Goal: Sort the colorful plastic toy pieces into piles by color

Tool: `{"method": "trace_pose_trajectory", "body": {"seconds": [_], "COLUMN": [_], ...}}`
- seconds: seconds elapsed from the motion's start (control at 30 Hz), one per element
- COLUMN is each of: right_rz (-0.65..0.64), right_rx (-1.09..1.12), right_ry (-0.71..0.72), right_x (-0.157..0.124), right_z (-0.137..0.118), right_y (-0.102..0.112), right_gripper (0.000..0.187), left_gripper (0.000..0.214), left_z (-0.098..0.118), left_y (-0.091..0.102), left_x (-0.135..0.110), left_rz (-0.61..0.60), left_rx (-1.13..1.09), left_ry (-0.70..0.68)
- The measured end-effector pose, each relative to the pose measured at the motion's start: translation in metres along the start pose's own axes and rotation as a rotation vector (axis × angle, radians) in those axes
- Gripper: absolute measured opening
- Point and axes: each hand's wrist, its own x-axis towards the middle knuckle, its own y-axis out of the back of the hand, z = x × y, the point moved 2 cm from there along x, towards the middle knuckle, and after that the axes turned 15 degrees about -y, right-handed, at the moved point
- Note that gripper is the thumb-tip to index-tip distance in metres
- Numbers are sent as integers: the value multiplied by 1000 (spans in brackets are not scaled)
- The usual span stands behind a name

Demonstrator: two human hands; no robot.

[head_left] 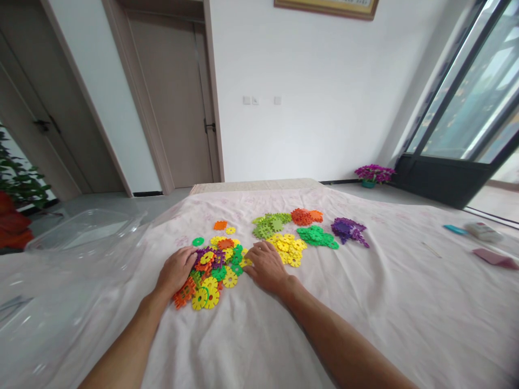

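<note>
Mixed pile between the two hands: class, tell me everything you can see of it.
The mixed pile is a loose, overlapping heap of flat, plastic-looking pieces. It includes notched yellow discs and green discs, with toothed orange pieces and purple pieces. It lies on a pale cloth. The left hand appears to touch its left side; the right hand is at its right edge, contact unclear.

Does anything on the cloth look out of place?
Slightly: an orange square, a yellow disc and a green disc look stray, lying loose just off the mixed pile's far edge, apart from the colour-sorted heaps.
</note>
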Motion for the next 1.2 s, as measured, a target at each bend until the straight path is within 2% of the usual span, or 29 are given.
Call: {"method": "trace_pose_trajectory", "body": {"seconds": [0.23, 0.4, 0.57, 0.67, 0.73, 0.83, 1.03, 1.2], "right_rz": [21, 148, 269, 348, 405, 379, 53, -55], "right_rx": [-58, -76, -120, -128, -96, -2, 154, 119], "right_ry": [-23, -187, -369, -502, -532, -412, 22, 139], "right_x": [1, 3, 4, 3, 2, 2, -5, -11], "right_z": [5, 22, 52, 71, 76, 67, 12, -14], "right_y": [2, 9, 19, 24, 27, 26, 15, 12], "right_gripper": [30, 32, 31, 26, 23, 22, 21, 25], "left_gripper": [44, 47, 48, 48, 48, 48, 45, 48], "left_z": [-1, 2, 2, 2, 1, 1, 0, 1], "left_y": [0, 2, 2, 1, 1, 0, 0, 1], "left_x": [0, 0, 0, 0, 0, 0, 0, 0], "left_rz": [12, 8, -1, 1, -1, -13, 3, 3], "left_rx": [-17, 1, 8, 8, 9, 9, 4, 10], "left_ry": [-5, -26, -19, -23, -21, -16, -11, -17]}}
